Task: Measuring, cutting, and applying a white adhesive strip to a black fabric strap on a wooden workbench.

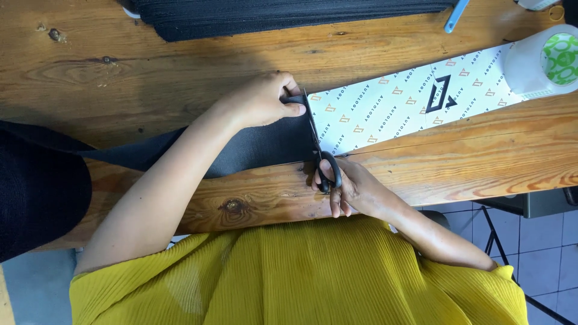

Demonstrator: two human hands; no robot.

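Cutting at the white printed strip's [415, 99] left end, we note our right hand [352, 189] closed in the black scissors [319, 147], left hand [265, 99] pinching the black fabric band [253, 147] beside the blades. We judge the band light, limp; hold near the cut.

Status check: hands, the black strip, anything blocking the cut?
Right hand grips scissors. Left hand pins black strip against white patterned board. Nothing in the way.
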